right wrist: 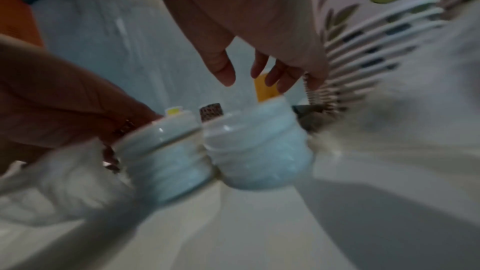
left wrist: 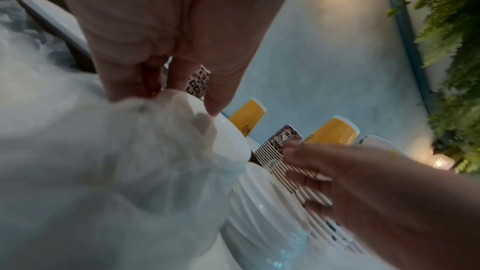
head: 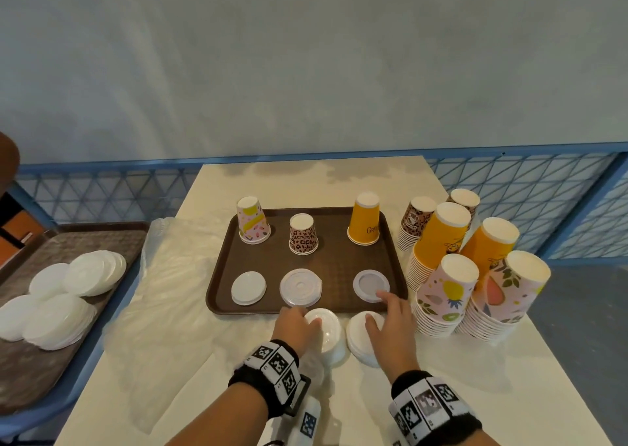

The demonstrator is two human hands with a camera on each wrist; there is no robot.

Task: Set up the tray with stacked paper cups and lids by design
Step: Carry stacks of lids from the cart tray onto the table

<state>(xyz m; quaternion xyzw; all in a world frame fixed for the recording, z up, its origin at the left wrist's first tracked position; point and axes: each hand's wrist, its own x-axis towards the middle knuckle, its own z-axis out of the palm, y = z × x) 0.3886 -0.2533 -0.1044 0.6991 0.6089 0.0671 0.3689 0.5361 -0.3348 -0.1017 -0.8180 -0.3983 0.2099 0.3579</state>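
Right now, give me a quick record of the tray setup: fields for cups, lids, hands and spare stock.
tray: brown, on the white table
cups on tray: floral cup, leopard cup, yellow cup, all upside down, far row
lids on tray: three, near row, one before each cup
left hand: on left lid stack
right hand: open above right lid stack
spare stock: cup stacks right of tray

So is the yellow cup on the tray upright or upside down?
Upside down: the yellow cup stands rim-down on the tray, white base on top.
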